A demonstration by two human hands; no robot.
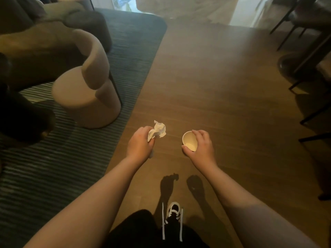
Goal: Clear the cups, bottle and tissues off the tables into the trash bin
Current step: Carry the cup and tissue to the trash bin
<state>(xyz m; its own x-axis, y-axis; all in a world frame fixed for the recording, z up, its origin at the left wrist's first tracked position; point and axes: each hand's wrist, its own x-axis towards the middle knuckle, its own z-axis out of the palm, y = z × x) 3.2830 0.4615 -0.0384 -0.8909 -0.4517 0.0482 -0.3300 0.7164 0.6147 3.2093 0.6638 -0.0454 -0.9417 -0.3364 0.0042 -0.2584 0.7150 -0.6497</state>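
A crumpled white tissue (157, 130) sits just left of the frame's centre, bunched in the left hand (140, 143), whose fingers are curled around its lower part so that the loose upper folds stick out above the knuckles. A bit of white also shows below the hand, so the wad seems to run right through the fist. Just right of centre, the right hand (201, 146) holds a paper cup (189, 141) from the side, thumb on the near rim and fingers wrapped over the far rim. The cup's mouth tilts toward the camera, and the inside looks empty, or nearly so.

Both arms reach forward from the bottom of the frame at about the same height, with the two items well apart. One item per hand looks like a way to carry both in a single trip. Both are off any surface and held over the wooden floor (215, 95).

A shoe (173, 211) at the bottom centre points up the frame, which suggests walking. No trash bin, bottle or table can be made out, so the drop-off point probably lies ahead, out of view.

At the left, a beige round chair (89, 97) stands on a striped rug (44, 167). Dark chair legs (308, 56) line the right edge.
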